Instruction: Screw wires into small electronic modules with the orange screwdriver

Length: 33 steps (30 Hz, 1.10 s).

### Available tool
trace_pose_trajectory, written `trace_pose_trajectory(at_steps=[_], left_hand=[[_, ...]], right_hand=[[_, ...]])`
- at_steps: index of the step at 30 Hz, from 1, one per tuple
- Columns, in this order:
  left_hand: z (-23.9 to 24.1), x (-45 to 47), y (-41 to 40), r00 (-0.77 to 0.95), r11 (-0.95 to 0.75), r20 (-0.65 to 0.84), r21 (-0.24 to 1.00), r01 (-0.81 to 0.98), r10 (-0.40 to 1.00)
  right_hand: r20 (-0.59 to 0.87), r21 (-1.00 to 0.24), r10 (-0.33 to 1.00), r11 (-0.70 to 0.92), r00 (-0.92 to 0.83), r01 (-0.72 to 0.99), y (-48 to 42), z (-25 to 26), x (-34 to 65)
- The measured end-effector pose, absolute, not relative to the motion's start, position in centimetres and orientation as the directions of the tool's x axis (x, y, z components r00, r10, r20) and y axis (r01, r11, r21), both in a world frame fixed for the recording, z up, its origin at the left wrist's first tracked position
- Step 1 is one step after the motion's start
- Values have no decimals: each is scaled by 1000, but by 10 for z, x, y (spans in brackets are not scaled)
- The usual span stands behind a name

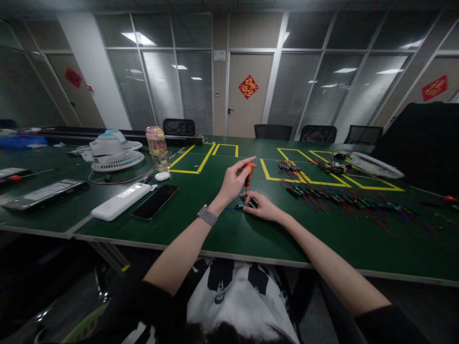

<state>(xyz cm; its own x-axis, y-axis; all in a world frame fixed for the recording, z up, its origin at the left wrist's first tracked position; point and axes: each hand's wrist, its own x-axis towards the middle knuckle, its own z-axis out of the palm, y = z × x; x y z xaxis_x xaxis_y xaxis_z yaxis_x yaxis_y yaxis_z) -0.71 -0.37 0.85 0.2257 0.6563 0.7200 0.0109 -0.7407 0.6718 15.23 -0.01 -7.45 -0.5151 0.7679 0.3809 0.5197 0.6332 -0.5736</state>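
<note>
In the middle of the green table, my left hand [234, 180] grips an orange and black screwdriver [248, 177] by its handle, index finger stretched out over the top. The screwdriver stands upright with its shaft pointing down. Just below, my right hand [263, 206] is closed, low on the tabletop, around a small dark part [253, 203]. A small circuit board with a blue wire [238, 207] shows at its fingertips. The screwdriver's tip ends close to the right fingers; exactly what it touches is too small to make out.
Several small circuit boards with red and blue wires [358, 203] lie to the right. On the left are a black phone [155, 202], a white power bank [121, 202], a drinking bottle [158, 149] and white fans [116, 155]. Yellow tape [184, 171] marks the green table [201, 234].
</note>
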Motion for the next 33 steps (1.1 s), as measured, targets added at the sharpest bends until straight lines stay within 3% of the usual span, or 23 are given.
trace_pose_trajectory(at_steps=[6, 12, 18, 24, 30, 33], left_hand=[[6, -7, -4, 147, -790, 780, 577, 207, 608], [8, -8, -3, 210, -767, 743, 638, 67, 636], [7, -7, -4, 144, -783, 770, 606, 143, 622], [10, -8, -5, 214, -738, 716, 674, 35, 664], [8, -7, -4, 168, -767, 749, 634, 104, 641], [10, -8, -4, 212, -758, 735, 651, 46, 644]], right_hand=[[387, -585, 771, 629, -506, 512, 1, -75, 152], [391, -584, 768, 633, -507, 508, 1, -76, 152], [387, -589, 771, 629, -506, 507, 1, -76, 152], [392, -586, 766, 635, -510, 503, 1, -76, 153], [384, -587, 771, 629, -508, 510, 1, -76, 153], [387, -589, 767, 632, -512, 504, 1, -76, 153]])
